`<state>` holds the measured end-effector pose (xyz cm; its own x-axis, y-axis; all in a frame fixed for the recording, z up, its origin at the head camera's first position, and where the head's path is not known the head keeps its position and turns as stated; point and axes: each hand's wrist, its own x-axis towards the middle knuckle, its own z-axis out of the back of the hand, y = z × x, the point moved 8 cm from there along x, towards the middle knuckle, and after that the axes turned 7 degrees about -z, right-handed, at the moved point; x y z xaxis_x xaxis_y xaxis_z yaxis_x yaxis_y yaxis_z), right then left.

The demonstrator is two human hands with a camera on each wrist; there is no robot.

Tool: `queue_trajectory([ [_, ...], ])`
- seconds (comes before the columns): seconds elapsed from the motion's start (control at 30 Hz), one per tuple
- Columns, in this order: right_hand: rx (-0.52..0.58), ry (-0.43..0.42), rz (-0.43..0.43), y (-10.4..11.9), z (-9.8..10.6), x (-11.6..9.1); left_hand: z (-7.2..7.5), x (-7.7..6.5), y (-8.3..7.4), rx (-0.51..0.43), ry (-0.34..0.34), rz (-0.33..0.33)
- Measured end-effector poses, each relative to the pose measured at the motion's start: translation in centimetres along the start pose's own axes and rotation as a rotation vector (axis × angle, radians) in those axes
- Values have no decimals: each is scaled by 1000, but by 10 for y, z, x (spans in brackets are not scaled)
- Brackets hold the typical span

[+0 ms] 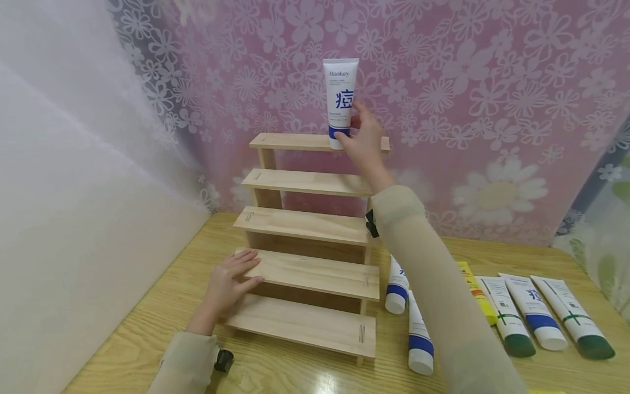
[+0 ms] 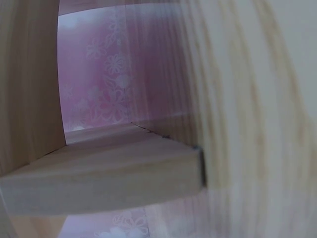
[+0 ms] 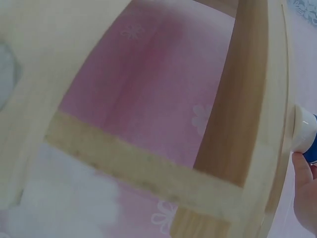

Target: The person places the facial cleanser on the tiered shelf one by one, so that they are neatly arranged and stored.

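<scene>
In the head view my right hand (image 1: 365, 137) grips a white squeeze tube (image 1: 339, 82) with a blue band, cap end down. The tube stands upright at the top board of a stepped wooden shelf (image 1: 305, 221). The right wrist view shows its white cap (image 3: 302, 130) right at the board's edge, with fingertips (image 3: 301, 166) beside it. My left hand (image 1: 228, 284) rests on the left end of the second board from the bottom, fingers laid over its top. Shelf wood (image 2: 99, 173) fills the left wrist view, and the left hand is out of that picture.
Two similar blue-banded tubes (image 1: 420, 342) lie right of the shelf, partly behind my right sleeve (image 1: 433, 273). Farther right lie a yellow tube (image 1: 477, 293), green-capped tubes (image 1: 573, 314) and another blue-banded tube (image 1: 536, 312). A floral curtain (image 1: 467, 109) hangs behind; a white wall (image 1: 88, 164) stands left.
</scene>
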<state>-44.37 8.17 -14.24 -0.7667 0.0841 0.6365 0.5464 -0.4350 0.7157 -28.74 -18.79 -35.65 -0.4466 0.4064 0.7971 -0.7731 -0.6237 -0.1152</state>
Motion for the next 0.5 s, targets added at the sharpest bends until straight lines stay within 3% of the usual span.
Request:
queue_trajectory([
  [0.17, -46, 24, -52, -9, -11, 1, 0, 0, 0, 1, 0, 0],
  [0.37, -125, 5, -47, -8, -17, -1, 1, -1, 0, 12, -6, -18],
  [0.5, -182, 13, -104, -9, -21, -1, 0, -2, 1, 19, -6, -21],
])
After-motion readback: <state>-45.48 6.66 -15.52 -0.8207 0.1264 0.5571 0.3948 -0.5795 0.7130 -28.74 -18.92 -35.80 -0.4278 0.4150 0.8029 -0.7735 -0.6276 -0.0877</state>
